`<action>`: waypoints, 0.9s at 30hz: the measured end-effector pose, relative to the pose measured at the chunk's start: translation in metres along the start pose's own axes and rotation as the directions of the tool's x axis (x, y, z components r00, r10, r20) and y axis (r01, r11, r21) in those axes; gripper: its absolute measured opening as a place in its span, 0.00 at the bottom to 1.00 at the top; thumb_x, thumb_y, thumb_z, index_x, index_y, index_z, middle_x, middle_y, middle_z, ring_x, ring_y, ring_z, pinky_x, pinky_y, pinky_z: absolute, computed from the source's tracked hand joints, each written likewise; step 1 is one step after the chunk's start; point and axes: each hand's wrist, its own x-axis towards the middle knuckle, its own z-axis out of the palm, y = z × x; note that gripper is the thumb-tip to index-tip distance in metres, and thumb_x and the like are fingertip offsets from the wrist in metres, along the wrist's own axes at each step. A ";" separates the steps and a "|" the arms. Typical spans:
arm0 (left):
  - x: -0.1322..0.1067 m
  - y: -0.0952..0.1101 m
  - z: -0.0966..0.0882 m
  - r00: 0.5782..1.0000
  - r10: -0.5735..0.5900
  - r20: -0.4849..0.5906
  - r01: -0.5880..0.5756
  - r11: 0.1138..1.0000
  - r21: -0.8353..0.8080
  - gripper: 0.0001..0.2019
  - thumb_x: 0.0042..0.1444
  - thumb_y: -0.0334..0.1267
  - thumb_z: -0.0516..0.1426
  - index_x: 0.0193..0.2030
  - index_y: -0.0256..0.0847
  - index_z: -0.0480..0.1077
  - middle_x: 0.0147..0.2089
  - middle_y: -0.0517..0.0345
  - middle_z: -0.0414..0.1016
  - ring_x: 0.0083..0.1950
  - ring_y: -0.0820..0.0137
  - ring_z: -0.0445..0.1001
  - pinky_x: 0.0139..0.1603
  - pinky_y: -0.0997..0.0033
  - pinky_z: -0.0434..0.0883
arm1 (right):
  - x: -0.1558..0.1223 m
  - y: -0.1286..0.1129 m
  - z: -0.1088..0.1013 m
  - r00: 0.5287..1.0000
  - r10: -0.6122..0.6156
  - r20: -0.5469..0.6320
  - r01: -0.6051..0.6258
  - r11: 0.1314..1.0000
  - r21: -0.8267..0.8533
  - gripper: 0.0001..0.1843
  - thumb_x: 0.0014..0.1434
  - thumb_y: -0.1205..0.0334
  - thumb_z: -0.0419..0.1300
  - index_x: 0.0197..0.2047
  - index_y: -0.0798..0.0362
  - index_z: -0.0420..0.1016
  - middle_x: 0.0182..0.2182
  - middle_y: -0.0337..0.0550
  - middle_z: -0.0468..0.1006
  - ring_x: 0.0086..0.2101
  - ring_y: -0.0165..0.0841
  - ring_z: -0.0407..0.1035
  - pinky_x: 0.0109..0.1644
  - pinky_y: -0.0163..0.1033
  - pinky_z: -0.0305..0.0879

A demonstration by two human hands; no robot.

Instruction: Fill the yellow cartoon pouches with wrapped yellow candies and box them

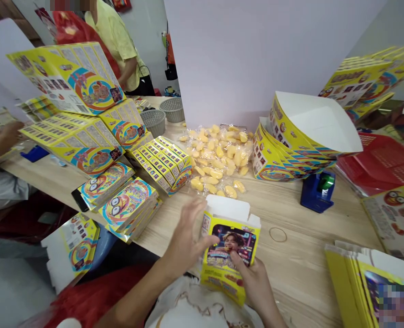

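Note:
A yellow printed carton (231, 266) stands tilted at the table's front edge, its white top flaps (227, 207) raised. My right hand (254, 282) grips its lower right side, thumb across the printed front. At the carton's left side is my left hand (184, 241), fingers stretched out and apart, slightly blurred; its thumb overlaps the front, and whether it presses there I cannot tell. Just beyond the carton lies a heap of yellow pieces in clear wrappers (218, 155). What the carton holds inside is hidden.
Stacked display boxes (85, 132) and carton piles (130, 205) stand left. At right are nested display trays (290, 136), a blue tape dispenser (317, 193), a rubber band (278, 234), a red basket (382, 159) and flat cartons (352, 278). Grey baskets (154, 120) and people are behind.

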 end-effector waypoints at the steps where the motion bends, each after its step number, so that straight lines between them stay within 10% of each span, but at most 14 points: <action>1: -0.003 -0.006 0.009 0.996 -0.072 0.045 0.076 0.994 -0.081 0.33 0.52 0.44 0.59 0.63 0.43 0.51 0.63 0.48 0.58 0.62 0.61 0.59 0.59 0.61 0.59 | 0.001 -0.002 -0.001 0.999 -0.028 0.027 0.028 0.999 0.019 0.24 0.48 0.42 0.60 0.37 0.56 0.74 0.32 0.49 0.81 0.30 0.43 0.75 0.34 0.45 0.73; 6: -0.006 -0.019 0.037 0.957 -0.164 0.238 0.230 0.930 -0.286 0.21 0.58 0.43 0.52 0.57 0.43 0.58 0.57 0.53 0.65 0.54 0.67 0.66 0.54 0.69 0.64 | 0.015 -0.018 -0.013 0.901 -0.415 -0.127 0.391 0.903 -0.178 0.30 0.52 0.47 0.59 0.56 0.51 0.62 0.52 0.48 0.71 0.51 0.39 0.65 0.52 0.42 0.63; 9: 0.000 -0.019 0.040 0.959 -0.119 0.257 0.198 0.932 -0.304 0.15 0.60 0.44 0.49 0.50 0.41 0.64 0.49 0.55 0.69 0.48 0.69 0.69 0.49 0.72 0.65 | 0.022 -0.032 -0.020 0.834 -0.525 -0.170 0.468 0.836 -0.285 0.24 0.53 0.46 0.57 0.49 0.51 0.70 0.47 0.47 0.74 0.47 0.39 0.68 0.47 0.40 0.65; 13: 0.002 -0.022 0.046 0.978 -0.121 0.172 0.175 0.923 -0.344 0.17 0.61 0.45 0.47 0.55 0.42 0.60 0.52 0.54 0.67 0.51 0.69 0.66 0.52 0.72 0.63 | 0.030 -0.044 -0.025 0.855 -0.500 -0.138 0.452 0.849 -0.274 0.21 0.54 0.44 0.54 0.27 0.53 0.76 0.26 0.43 0.76 0.30 0.36 0.70 0.33 0.37 0.66; 18: 0.002 -0.023 0.052 0.966 -0.173 0.190 0.227 0.921 -0.318 0.13 0.62 0.46 0.46 0.40 0.40 0.65 0.36 0.60 0.68 0.38 0.73 0.67 0.40 0.76 0.64 | 0.036 -0.046 -0.036 0.911 -0.411 -0.026 0.409 0.911 -0.041 0.25 0.56 0.50 0.57 0.57 0.44 0.62 0.43 0.42 0.76 0.42 0.35 0.70 0.43 0.38 0.66; 23: 0.005 -0.017 0.049 0.959 -0.176 0.223 0.236 0.930 -0.281 0.12 0.62 0.45 0.46 0.38 0.40 0.64 0.33 0.62 0.67 0.35 0.73 0.65 0.38 0.76 0.63 | 0.036 -0.069 -0.043 0.864 -0.434 0.255 0.477 0.868 -0.139 0.11 0.49 0.51 0.63 0.27 0.50 0.72 0.44 0.45 0.74 0.46 0.39 0.68 0.45 0.39 0.65; 27: 0.002 -0.013 0.049 0.958 -0.087 0.273 0.157 0.957 -0.246 0.11 0.61 0.44 0.47 0.42 0.41 0.63 0.38 0.59 0.70 0.39 0.72 0.68 0.41 0.73 0.64 | 0.033 -0.098 -0.039 0.894 -0.321 0.313 0.411 0.865 -0.287 0.12 0.50 0.52 0.62 0.28 0.52 0.69 0.36 0.44 0.76 0.38 0.34 0.70 0.40 0.37 0.66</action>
